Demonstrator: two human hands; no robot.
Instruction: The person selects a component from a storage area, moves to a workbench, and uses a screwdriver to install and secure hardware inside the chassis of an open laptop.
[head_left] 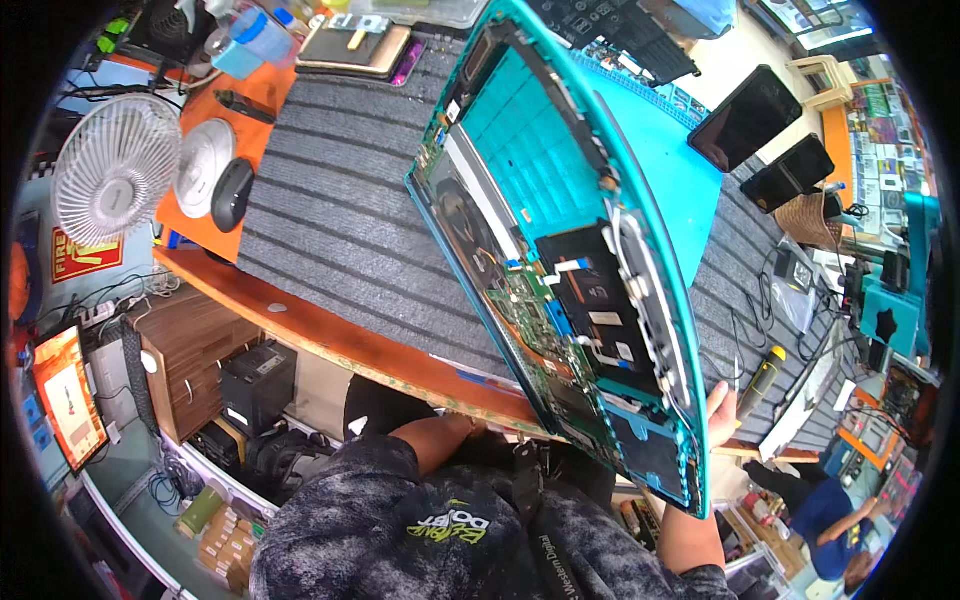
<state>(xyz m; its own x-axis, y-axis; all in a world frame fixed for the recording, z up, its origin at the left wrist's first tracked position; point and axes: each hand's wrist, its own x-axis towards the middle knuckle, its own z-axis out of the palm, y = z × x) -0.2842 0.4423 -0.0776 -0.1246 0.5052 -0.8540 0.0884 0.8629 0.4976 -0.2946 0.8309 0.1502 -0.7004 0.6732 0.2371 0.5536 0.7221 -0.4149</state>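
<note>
An opened teal laptop [560, 280] is tilted up on its side over the striped grey mat [330, 180], its green circuit board, black battery and cables exposed. My right hand [718, 415] grips its right edge near the lower corner, with the fingertips showing beside the rim and the rest mostly behind it. My left hand [465, 428] is low at the front edge of the wooden bench [300, 315], left of the laptop; its fingers are hidden. A yellow-and-black screwdriver [760, 380] lies on the mat just right of my right hand. A teal pad [700, 230] lies behind the laptop.
A white fan [118, 170], round metal discs [200, 150] and a black mouse [232, 190] are at the left. Two phones [745, 118] [788, 172], cables and tools are at the right. A co-worker in blue [830, 525] is at lower right. A computer case [258, 385] stands under the bench.
</note>
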